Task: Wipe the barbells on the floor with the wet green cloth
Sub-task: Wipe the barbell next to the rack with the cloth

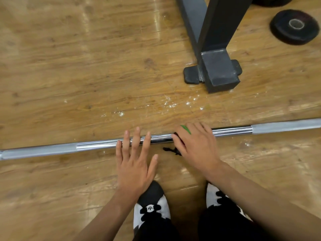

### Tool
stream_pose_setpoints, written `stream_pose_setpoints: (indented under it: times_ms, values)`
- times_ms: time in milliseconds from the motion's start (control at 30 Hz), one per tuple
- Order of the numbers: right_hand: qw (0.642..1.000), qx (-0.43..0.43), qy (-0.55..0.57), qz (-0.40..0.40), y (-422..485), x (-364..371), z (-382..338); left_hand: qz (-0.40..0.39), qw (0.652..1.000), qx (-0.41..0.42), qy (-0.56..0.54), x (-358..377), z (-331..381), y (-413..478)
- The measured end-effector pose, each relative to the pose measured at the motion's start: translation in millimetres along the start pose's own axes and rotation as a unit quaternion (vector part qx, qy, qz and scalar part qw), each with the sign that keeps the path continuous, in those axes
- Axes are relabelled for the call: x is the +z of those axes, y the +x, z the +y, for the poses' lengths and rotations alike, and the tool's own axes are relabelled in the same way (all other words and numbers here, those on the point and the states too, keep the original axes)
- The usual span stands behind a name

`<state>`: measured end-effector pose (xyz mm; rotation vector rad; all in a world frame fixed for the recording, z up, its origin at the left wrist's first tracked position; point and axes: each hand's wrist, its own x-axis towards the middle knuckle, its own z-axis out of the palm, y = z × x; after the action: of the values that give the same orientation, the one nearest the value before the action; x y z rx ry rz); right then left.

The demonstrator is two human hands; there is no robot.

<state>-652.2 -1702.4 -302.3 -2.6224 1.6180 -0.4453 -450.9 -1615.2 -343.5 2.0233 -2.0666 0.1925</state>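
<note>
Reaching across the barbell, left hand, fingers straight; right hand fingers curled over green cloth; open floor beyond.

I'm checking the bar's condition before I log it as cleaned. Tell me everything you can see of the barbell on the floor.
The barbell is a long metal bar with no plates in view. It lies flat on the wooden floor and runs left to right, out of frame at both sides. Its middle is shiny chrome; the outer stretches look matte grey. The left hand lays straight fingers across it; the right hand holds the green cloth against it.
</note>
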Motion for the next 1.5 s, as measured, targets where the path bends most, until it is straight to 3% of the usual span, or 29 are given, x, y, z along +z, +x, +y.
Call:
stream_pose_setpoints:
  times_ms: [167, 300, 500, 600, 733, 933, 1167, 1267, 1367, 1500]
  values:
    - [0.987, 0.135, -0.053, 0.065, -38.4, -20.0, 80.4, 0.004, 0.999, 0.034, 0.006, 2.7, -7.1, -8.2]
    - [0.974, 0.216, -0.051, 0.048, -26.1, -20.9, 64.8, -0.001, 0.999, 0.039, 0.008, 1.3, -8.8, -3.2]
    - [0.997, 0.049, -0.006, -0.054, 11.5, -2.4, -37.6, -0.014, 0.999, 0.032, 0.004, -2.2, -10.9, 13.2]
    - [0.997, 0.002, -0.008, -0.072, 18.4, -2.7, -24.4, -0.029, 0.999, 0.026, -0.003, -7.4, -11.4, 24.1]
    - [0.994, 0.108, -0.029, -0.005, 4.1, -14.1, 52.4, -0.06, 0.997, 0.043, -0.01, -15.6, -18.1, 35.4]
    - [0.973, 0.224, -0.038, -0.042, 16.6, -25.0, 55.4, -0.065, 0.997, -0.031, -0.013, -19.0, 1.9, 45.8]
    - [0.991, 0.052, 0.037, -0.121, 44.8, -5.9, -44.2, -0.093, 0.995, -0.023, 0.005, -23.3, 0.5, 49.8]
    - [0.995, 0.008, 0.059, -0.075, 34.8, -3.2, -23.8, -0.103, 0.995, 0.002, 0.015, -25.1, -4.4, 47.1]
    - [0.997, 0.075, 0.009, 0.005, 3.0, -7.8, 33.9, -0.106, 0.994, 0.005, 0.018, -24.3, -5.5, 43.3]
    - [0.983, 0.172, -0.049, 0.032, -23.4, -26.4, 104.4, -0.102, 0.994, 0.03, 0.031, -19.6, -8.1, 39.9]
